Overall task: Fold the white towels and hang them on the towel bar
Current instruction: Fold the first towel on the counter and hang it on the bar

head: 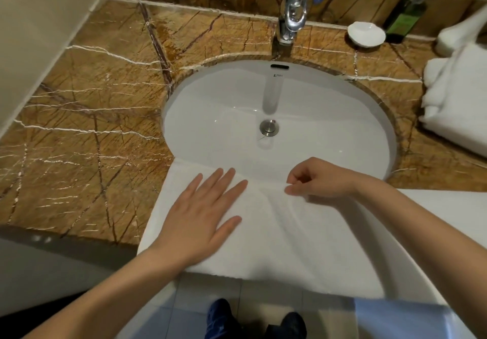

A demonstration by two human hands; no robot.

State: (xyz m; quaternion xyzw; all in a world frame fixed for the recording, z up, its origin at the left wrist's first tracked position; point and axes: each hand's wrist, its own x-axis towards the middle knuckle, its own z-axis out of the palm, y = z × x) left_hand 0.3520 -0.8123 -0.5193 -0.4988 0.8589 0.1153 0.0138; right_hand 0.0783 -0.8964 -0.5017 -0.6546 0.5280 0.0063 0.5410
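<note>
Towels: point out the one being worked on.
The towel spread over the sink's front edge: left hand presses it, right hand pinches its edge. The other towels sit piled far right.

A bathroom: round white sink [342, 133] with shiny tap [292, 14] in brown stone desk [92, 101], folded towels [456, 101] far right.

At the left of the frame the marble counter [87, 117] gives a wide flat stretch between the wall [31, 35] and the sink [210, 96], whose bowl opens at centre. The faucet [292, 14] stands at top centre. A white dish [366, 34], a green bottle [405, 20] and folded towels [456, 101] crowd the right. A spread towel [290, 233] covers the lower centre.
</note>
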